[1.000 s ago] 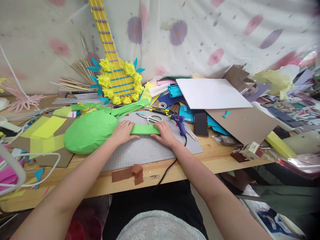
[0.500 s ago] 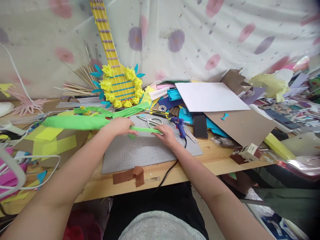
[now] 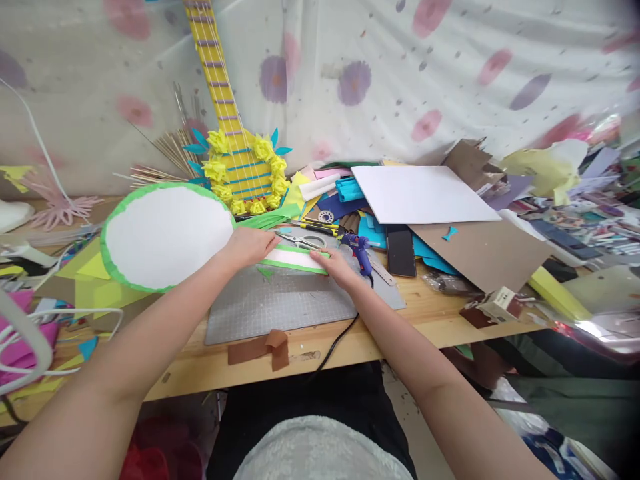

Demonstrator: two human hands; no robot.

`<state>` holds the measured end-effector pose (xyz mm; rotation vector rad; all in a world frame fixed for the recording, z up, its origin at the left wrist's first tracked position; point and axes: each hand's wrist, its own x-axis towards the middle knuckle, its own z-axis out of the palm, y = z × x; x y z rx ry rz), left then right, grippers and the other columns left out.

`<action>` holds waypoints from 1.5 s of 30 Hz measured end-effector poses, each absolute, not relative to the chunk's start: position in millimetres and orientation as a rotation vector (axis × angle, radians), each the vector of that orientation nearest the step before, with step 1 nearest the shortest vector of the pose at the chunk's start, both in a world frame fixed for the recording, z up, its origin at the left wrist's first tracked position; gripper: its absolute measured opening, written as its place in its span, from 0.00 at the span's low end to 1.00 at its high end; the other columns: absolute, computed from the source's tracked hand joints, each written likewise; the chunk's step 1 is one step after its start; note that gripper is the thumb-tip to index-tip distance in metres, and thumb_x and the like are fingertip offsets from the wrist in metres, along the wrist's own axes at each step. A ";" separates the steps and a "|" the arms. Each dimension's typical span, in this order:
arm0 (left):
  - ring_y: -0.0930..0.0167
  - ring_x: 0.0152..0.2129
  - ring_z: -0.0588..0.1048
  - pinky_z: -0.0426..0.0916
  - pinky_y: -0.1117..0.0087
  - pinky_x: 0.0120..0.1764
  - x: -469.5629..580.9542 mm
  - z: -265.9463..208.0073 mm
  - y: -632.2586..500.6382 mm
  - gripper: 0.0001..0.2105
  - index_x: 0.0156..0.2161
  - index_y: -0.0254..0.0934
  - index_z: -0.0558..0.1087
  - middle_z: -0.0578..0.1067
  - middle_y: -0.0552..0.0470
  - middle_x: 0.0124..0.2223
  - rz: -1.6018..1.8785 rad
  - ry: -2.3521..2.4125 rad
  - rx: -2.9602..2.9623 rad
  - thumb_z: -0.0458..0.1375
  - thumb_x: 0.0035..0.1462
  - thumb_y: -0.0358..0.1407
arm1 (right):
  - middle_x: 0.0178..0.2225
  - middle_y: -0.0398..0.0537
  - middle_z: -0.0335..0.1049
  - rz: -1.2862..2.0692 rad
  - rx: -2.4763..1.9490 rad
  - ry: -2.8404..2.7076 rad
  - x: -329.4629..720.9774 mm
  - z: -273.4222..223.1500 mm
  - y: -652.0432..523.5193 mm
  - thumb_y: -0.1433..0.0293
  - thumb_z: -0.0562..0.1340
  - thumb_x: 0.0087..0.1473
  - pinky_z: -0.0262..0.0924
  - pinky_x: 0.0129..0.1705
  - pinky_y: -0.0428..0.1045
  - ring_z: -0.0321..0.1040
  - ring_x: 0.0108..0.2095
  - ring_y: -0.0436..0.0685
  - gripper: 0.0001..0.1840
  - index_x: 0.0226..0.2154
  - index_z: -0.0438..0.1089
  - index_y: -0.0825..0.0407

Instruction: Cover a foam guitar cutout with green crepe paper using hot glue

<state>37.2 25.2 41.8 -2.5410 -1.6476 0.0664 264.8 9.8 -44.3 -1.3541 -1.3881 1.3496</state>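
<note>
A paddle-shaped white board (image 3: 167, 233) with a green paper edge lies across the left part of the table, its round white face turned up toward me. Its narrow neck reaches right over the grey cutting mat (image 3: 250, 307). My left hand (image 3: 249, 247) is closed on the neck close to the round part. Toward the neck's right end, my right hand (image 3: 341, 267) grips it, thumb on the near face. Scissors (image 3: 305, 240) and a blue hot glue gun (image 3: 359, 250) lie just beyond my right hand. A small green scrap (image 3: 266, 273) is on the mat.
Behind stands a yellow paper guitar (image 3: 227, 127) with yellow flowers. Rightward are a white foam board (image 3: 425, 193), a brown cardboard sheet (image 3: 485, 250) and a phone (image 3: 401, 251). A brown strip (image 3: 257, 350) sits at the table's front edge; a black cord (image 3: 336, 350) hangs over it.
The board has been tilted over: its green edge and side faced me before, and its white face now shows. Both hands have stayed on the neck, nearly in place.
</note>
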 end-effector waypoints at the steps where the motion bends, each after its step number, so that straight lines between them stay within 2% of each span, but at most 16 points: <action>1: 0.59 0.35 0.77 0.64 0.62 0.38 35.8 34.0 25.8 0.22 0.38 0.38 0.75 0.78 0.42 0.36 0.056 -1.690 -2.551 0.41 0.64 0.46 | 0.19 0.40 0.59 1.297 -1.409 -1.422 265.3 -46.9 10.1 0.47 0.64 0.42 0.54 0.20 0.45 0.57 0.21 0.49 0.24 0.26 0.66 0.51; 7: 0.57 0.37 0.76 0.64 0.61 0.39 26.0 6.3 32.1 0.20 0.37 0.39 0.75 0.79 0.43 0.39 -0.014 -1.849 -2.611 0.42 0.63 0.45 | 0.20 0.40 0.59 1.076 -1.500 -1.572 265.0 -49.2 13.6 0.47 0.60 0.46 0.51 0.28 0.46 0.58 0.26 0.51 0.23 0.25 0.67 0.51; 12: 0.57 0.37 0.76 0.64 0.61 0.39 18.4 -2.8 34.5 0.21 0.38 0.39 0.75 0.79 0.43 0.40 -0.014 -1.954 -2.629 0.41 0.63 0.46 | 0.21 0.41 0.58 0.891 -1.529 -1.564 266.5 -51.0 20.5 0.48 0.54 0.50 0.47 0.29 0.47 0.57 0.26 0.51 0.24 0.20 0.59 0.51; 17: 0.57 0.36 0.76 0.65 0.60 0.38 11.2 -9.9 35.5 0.21 0.36 0.39 0.75 0.78 0.42 0.37 0.006 -1.994 -2.576 0.41 0.63 0.45 | 0.21 0.41 0.61 0.749 -1.602 -1.408 270.7 -59.2 26.8 0.54 0.53 0.54 0.48 0.29 0.47 0.58 0.25 0.52 0.17 0.23 0.58 0.49; 20: 0.56 0.35 0.75 0.65 0.58 0.37 9.4 -11.9 34.9 0.18 0.34 0.37 0.74 0.78 0.42 0.35 0.009 -2.007 -2.594 0.45 0.62 0.44 | 0.20 0.40 0.58 0.715 -1.615 -1.397 270.3 -61.9 28.5 0.55 0.53 0.55 0.47 0.28 0.47 0.56 0.24 0.52 0.19 0.20 0.55 0.49; 22: 0.57 0.38 0.74 0.66 0.58 0.40 12.0 -12.2 33.4 0.12 0.33 0.37 0.74 0.77 0.41 0.38 -0.128 -1.947 -2.619 0.51 0.58 0.41 | 0.18 0.40 0.56 0.783 -1.584 -1.418 267.7 -60.9 27.5 0.54 0.52 0.56 0.46 0.27 0.47 0.54 0.23 0.51 0.23 0.17 0.54 0.49; 25: 0.60 0.42 0.73 0.66 0.60 0.45 27.1 -12.2 29.1 0.06 0.34 0.37 0.73 0.75 0.42 0.42 -0.586 -1.894 -2.638 0.55 0.54 0.35 | 0.14 0.39 0.52 1.036 -1.434 -1.437 260.4 -52.5 23.3 0.48 0.54 0.55 0.45 0.23 0.45 0.50 0.18 0.48 0.28 0.16 0.53 0.49; 30: 0.68 0.35 0.75 0.70 0.64 0.43 74.1 -15.0 20.9 0.10 0.41 0.37 0.73 0.78 0.48 0.40 -1.513 -1.968 -2.922 0.55 0.54 0.35 | 0.16 0.38 0.56 1.704 -1.109 -1.286 244.9 -27.4 19.3 0.39 0.56 0.49 0.38 0.15 0.42 0.50 0.15 0.45 0.30 0.23 0.59 0.50; 33: 0.70 0.31 0.77 0.71 0.66 0.40 93.0 -15.3 16.9 0.12 0.42 0.36 0.74 0.79 0.49 0.37 -1.874 -2.006 -2.947 0.57 0.53 0.36 | 0.18 0.36 0.54 2.025 -0.965 -1.106 239.3 -19.2 22.1 0.39 0.56 0.49 0.32 0.14 0.39 0.47 0.15 0.42 0.31 0.25 0.57 0.51; 36: 0.69 0.30 0.77 0.72 0.66 0.38 97.4 -12.5 13.6 0.10 0.38 0.35 0.75 0.80 0.49 0.35 -1.941 -2.054 -2.839 0.58 0.52 0.37 | 0.18 0.34 0.51 2.146 -0.905 -1.011 237.0 -19.5 24.6 0.41 0.56 0.51 0.31 0.14 0.38 0.43 0.15 0.41 0.29 0.25 0.55 0.51; 41: 0.68 0.32 0.78 0.71 0.67 0.40 93.5 -7.9 10.1 0.06 0.33 0.37 0.78 0.81 0.50 0.35 -1.852 -2.100 -2.714 0.59 0.51 0.35 | 0.18 0.34 0.50 2.206 -0.888 -0.983 232.9 -23.7 23.8 0.42 0.55 0.53 0.31 0.14 0.37 0.43 0.15 0.42 0.28 0.26 0.53 0.50; 45: 0.69 0.29 0.77 0.70 0.68 0.37 92.7 -5.1 7.6 0.06 0.32 0.38 0.78 0.80 0.51 0.32 -1.757 -2.160 -2.663 0.58 0.52 0.33 | 0.19 0.35 0.52 2.241 -0.864 -0.931 229.7 -23.1 22.7 0.43 0.54 0.55 0.33 0.14 0.37 0.44 0.15 0.42 0.27 0.26 0.54 0.50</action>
